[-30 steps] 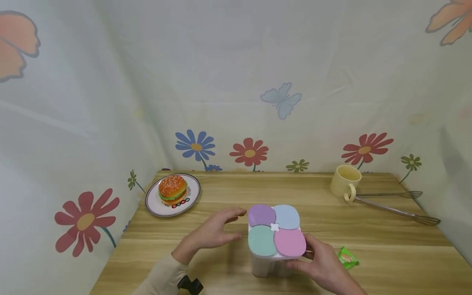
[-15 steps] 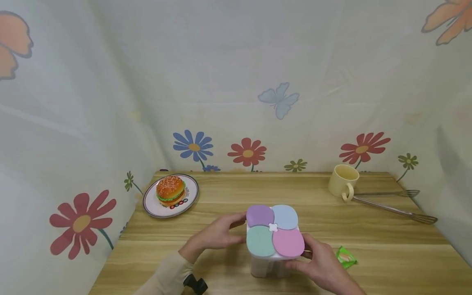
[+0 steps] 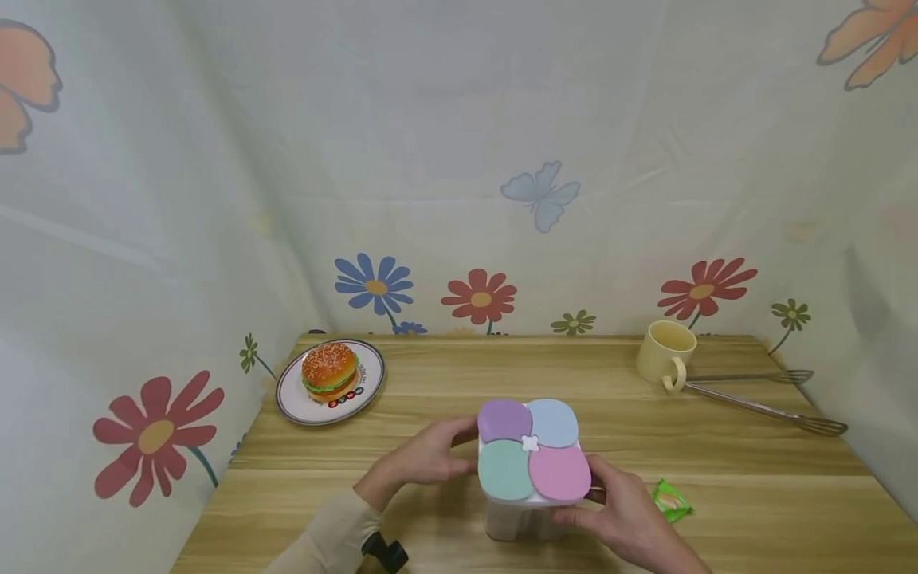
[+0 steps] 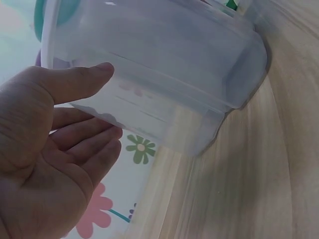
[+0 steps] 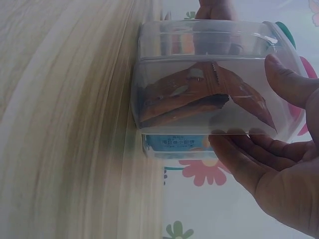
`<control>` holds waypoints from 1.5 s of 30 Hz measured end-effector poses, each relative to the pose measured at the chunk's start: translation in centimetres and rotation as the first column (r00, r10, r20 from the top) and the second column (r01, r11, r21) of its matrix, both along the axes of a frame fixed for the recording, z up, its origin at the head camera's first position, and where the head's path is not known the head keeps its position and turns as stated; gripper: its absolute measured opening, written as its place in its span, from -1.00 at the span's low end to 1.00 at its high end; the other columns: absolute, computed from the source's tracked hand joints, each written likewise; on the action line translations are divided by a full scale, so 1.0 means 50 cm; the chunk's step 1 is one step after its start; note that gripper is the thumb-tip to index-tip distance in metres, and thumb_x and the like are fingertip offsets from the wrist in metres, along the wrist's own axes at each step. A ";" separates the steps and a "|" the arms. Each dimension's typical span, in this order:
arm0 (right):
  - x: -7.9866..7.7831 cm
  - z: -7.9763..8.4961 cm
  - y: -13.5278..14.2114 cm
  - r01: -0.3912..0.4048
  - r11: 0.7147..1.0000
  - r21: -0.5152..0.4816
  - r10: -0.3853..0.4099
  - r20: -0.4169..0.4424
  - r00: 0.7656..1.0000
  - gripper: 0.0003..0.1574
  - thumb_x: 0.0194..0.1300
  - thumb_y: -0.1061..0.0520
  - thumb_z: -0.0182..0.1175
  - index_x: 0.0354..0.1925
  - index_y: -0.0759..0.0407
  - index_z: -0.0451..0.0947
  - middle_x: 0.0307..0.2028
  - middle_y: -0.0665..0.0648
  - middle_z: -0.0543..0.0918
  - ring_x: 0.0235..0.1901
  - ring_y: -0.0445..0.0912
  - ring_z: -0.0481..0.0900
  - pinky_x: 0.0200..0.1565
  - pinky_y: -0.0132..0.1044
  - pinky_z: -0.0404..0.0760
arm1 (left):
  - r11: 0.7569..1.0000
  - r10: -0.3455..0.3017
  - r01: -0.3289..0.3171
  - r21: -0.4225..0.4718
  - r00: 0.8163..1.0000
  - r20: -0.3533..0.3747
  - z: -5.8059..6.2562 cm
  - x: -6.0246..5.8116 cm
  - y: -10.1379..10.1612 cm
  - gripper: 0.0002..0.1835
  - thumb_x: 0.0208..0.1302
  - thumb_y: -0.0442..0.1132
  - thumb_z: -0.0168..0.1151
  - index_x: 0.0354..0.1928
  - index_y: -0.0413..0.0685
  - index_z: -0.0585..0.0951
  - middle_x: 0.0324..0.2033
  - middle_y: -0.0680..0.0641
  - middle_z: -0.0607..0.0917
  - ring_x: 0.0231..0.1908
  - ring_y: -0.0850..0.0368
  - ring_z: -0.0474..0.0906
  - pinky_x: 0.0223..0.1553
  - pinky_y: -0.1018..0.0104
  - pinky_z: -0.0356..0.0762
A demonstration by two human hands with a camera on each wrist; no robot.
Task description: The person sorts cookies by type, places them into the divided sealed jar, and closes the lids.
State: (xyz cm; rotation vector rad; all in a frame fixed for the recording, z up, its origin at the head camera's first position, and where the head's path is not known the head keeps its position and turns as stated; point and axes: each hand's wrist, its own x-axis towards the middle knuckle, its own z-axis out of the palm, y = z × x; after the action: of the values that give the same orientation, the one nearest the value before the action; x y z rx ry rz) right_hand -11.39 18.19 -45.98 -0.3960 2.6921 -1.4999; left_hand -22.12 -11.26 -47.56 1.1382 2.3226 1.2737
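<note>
A clear plastic storage container (image 3: 519,522) stands upright on the wooden table, its lid (image 3: 505,470) made of purple, blue, green and pink flaps. My left hand (image 3: 423,458) is at its left side, the thumb on one wall and the fingers round the corner. From the right, my right hand (image 3: 627,510) grips the container just under the lid, thumb on the near wall. Through the wall in the right wrist view show a brown wrapped packet (image 5: 199,92) and a blue printed packet (image 5: 174,143) in separate compartments. The compartment nearest my left hand shows no contents.
A green snack packet (image 3: 670,501) lies right of the right hand. At the back left, a plate (image 3: 294,399) bears a toy hamburger (image 3: 330,371). A yellow mug (image 3: 663,355) stands at the back right, beside two metal whisks (image 3: 760,402). Flowered cloth (image 3: 459,199) walls the table.
My left hand has moved right, from just off the container to its left side. The right hand keeps its grip, and the container stays where it was.
</note>
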 end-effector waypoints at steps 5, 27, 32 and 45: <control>-0.003 0.002 -0.001 -0.004 1.000 0.014 0.004 -0.001 1.000 -0.08 -0.11 -0.18 0.53 0.13 0.22 0.46 -0.01 0.18 0.67 -0.06 -0.01 0.69 -0.09 -0.36 0.66 | 1.000 0.004 -0.004 0.007 1.000 0.024 0.003 -0.005 0.002 -0.32 0.23 -0.34 0.30 0.38 0.02 0.33 0.34 0.04 0.43 0.33 0.16 0.34 0.33 0.33 0.29; -0.011 0.001 0.000 -0.043 0.999 -0.001 0.043 -0.005 0.999 -0.10 -0.10 -0.16 0.53 0.12 0.24 0.47 -0.01 0.23 0.67 -0.07 0.01 0.70 -0.10 -0.34 0.67 | 0.997 -0.052 0.047 0.063 0.996 0.071 0.000 -0.018 0.006 -0.41 0.23 -0.40 0.28 0.31 -0.08 0.39 0.24 -0.03 0.52 0.27 0.15 0.42 0.28 0.34 0.36; -0.014 -0.002 0.008 -0.098 0.994 -0.052 0.096 -0.043 0.994 -0.09 -0.07 -0.11 0.52 0.14 0.33 0.45 0.00 0.28 0.66 -0.05 0.00 0.69 -0.09 -0.35 0.66 | 0.997 -0.045 0.040 0.071 0.996 0.071 -0.005 -0.016 0.005 -0.42 0.23 -0.37 0.31 0.30 -0.04 0.41 0.23 -0.01 0.54 0.25 0.17 0.44 0.27 0.35 0.38; -0.027 0.003 0.031 -0.122 0.990 -0.071 0.124 0.024 0.992 -0.03 -0.04 -0.09 0.50 0.21 0.36 0.40 0.09 0.34 0.60 0.06 0.09 0.62 -0.01 -0.29 0.64 | 0.998 -0.047 0.043 0.051 0.996 0.076 0.008 -0.004 0.006 -0.42 0.19 -0.16 0.39 0.25 0.02 0.46 0.19 0.03 0.58 0.20 0.21 0.50 0.23 0.30 0.44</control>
State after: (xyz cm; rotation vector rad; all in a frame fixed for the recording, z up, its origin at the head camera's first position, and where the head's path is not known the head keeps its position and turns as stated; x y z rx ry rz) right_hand -12.72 19.76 -45.82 -0.5293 2.5489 -1.5550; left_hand -22.33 -10.94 -47.16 1.1292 2.2101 1.3408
